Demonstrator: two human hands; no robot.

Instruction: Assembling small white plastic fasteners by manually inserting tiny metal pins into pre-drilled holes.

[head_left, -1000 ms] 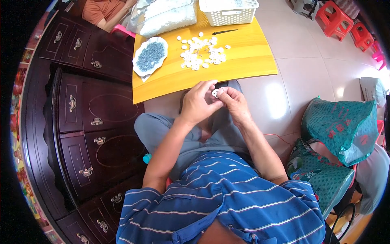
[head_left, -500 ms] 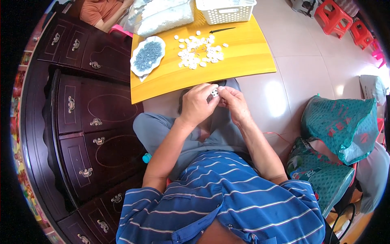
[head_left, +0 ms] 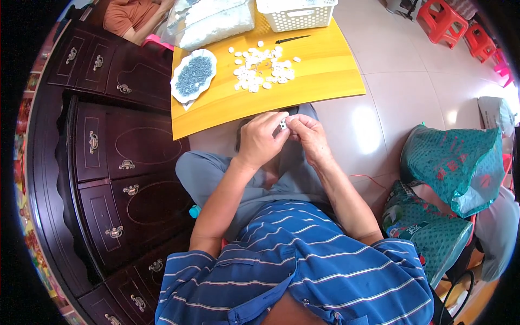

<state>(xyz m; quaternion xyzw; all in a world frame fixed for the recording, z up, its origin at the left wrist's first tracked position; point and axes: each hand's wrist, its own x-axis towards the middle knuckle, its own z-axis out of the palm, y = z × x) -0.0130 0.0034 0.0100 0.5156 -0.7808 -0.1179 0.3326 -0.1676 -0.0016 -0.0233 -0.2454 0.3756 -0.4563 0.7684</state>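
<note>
Above my lap, just off the near edge of the yellow table (head_left: 319, 89), my hands meet. Pinched in my left hand (head_left: 261, 140) is a small white piece with dark holes (head_left: 283, 124). The fingertips of my right hand (head_left: 307, 134) press against the right side of that same piece; whether they hold some smaller part is hidden. On the table lies a loose cluster of small white round pieces (head_left: 253, 85). Left of them, a white scalloped plate (head_left: 213, 56) holds a heap of small dark blue-grey screws or pins (head_left: 195, 76).
At the table's far side stand a clear plastic bin (head_left: 216, 30) of white pieces and a white perforated basket (head_left: 298, 20). A thin black tool (head_left: 292, 39) lies before the basket. Dark wooden drawers (head_left: 143, 162) flank my left; green bags (head_left: 449, 168) stand right. Another person's arm (head_left: 146, 30) shows beyond.
The view has shifted slightly, so the table and its contents sit a little further left. My hands keep the small white piece between them, with only slight finger movement.
</note>
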